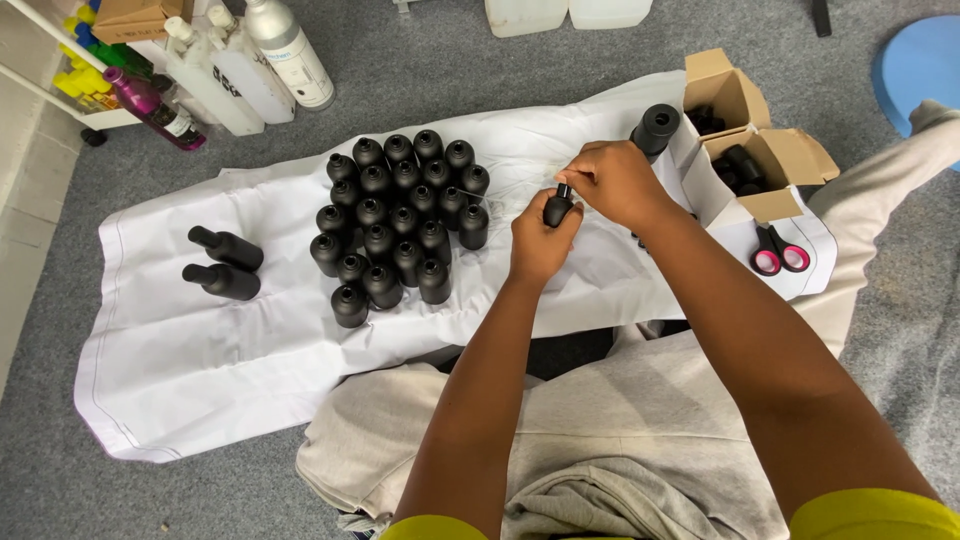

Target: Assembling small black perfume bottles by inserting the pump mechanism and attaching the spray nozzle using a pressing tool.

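Observation:
My left hand (pixel 538 246) grips a small black bottle (pixel 556 209) upright above a white cloth (pixel 200 360). My right hand (pixel 612 180) pinches the bottle's neck or cap from above. To the left of my hands stands a tight cluster of several matching black bottles (pixel 400 215), upright and uncapped. Two more black bottles (pixel 225 265) lie on their sides at the cloth's left part. A stack of black caps (pixel 657 128) rests just behind my right hand.
Two open cardboard boxes (pixel 745 140) with black parts sit at the right, with pink-handled scissors (pixel 778 252) in front. Large white bottles (pixel 250 60) and a purple bottle (pixel 155 108) stand at the back left by a shelf. My legs in pale trousers (pixel 600 430) fill the foreground on grey carpet.

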